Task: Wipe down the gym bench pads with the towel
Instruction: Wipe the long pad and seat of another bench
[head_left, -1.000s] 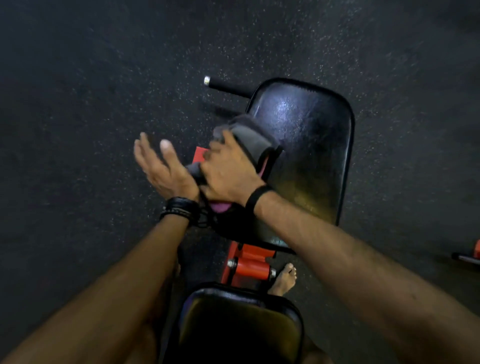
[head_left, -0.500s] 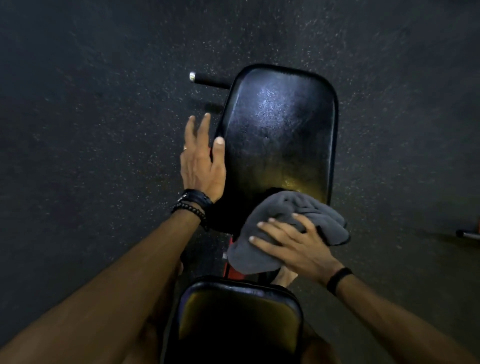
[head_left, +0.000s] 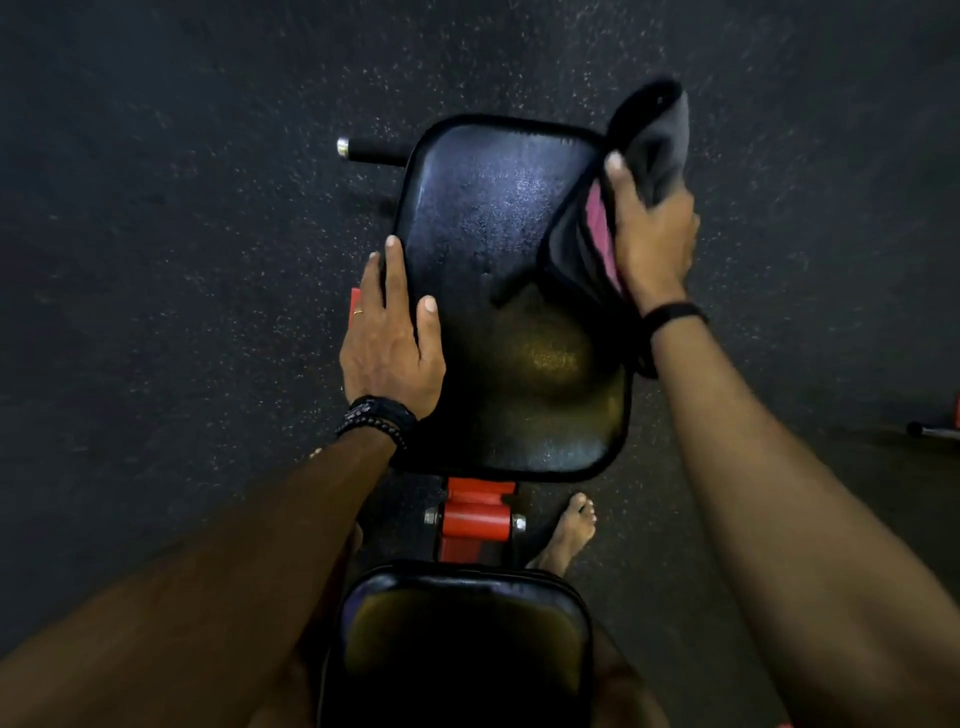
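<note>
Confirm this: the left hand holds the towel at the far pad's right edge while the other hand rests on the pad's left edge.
Not quite: the hands are swapped. In the head view the right hand grips the towel at the far pad's right edge, while the left hand rests on the pad's left edge.

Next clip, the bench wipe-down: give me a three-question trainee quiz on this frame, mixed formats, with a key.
1. True or false: the towel lies spread flat over the middle of the far pad.
2. Multiple choice: the left hand is A) gripping the towel, B) resting on the far pad's left edge, C) on the near pad.
3. Fill in: the right hand holds the towel at the far pad's ____ edge.

Key: 1 false; 2 B; 3 right.
</note>
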